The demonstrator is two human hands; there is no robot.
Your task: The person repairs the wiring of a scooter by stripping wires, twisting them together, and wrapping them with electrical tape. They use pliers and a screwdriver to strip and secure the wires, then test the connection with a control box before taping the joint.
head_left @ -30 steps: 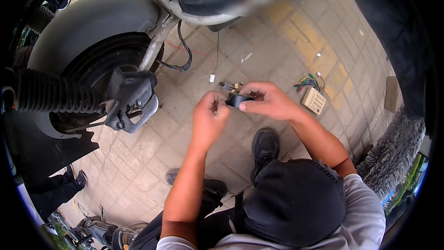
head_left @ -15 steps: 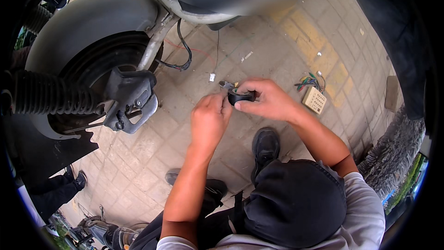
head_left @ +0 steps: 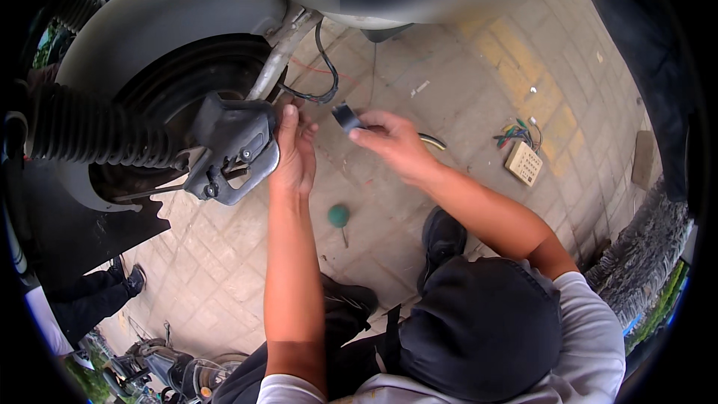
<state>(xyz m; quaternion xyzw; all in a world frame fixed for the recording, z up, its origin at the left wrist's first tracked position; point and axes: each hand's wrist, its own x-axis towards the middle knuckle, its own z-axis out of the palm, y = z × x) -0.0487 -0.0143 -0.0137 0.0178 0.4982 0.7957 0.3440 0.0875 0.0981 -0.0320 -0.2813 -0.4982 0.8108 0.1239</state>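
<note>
My right hand (head_left: 381, 135) grips a black tape roll (head_left: 345, 118) right of the scooter's bracket (head_left: 238, 146). My left hand (head_left: 295, 150) is raised beside that bracket, thumb up and fingers loosely bent, apparently empty. Just above it, a black cable (head_left: 330, 82) curves out from the wheel area, with thin red wire running nearby. A curved yellow-and-black item (head_left: 432, 142) lies behind my right hand, partly hidden. Below the hands on the paving is a green round-headed object (head_left: 338, 216) with a thin stem.
The scooter's wheel (head_left: 164, 0) and ribbed bellows (head_left: 93, 123) fill the upper left. A beige box (head_left: 523, 164) with coloured leads lies right, near a brick (head_left: 643, 157). Another person's legs (head_left: 86, 299) are at lower left; a grey shaggy cover (head_left: 628, 254) is at right.
My hands have separated: the left rose toward the bracket and cable, the right moved up and left with the tape roll. The green object has come into sight; the whole view has shifted slightly.
</note>
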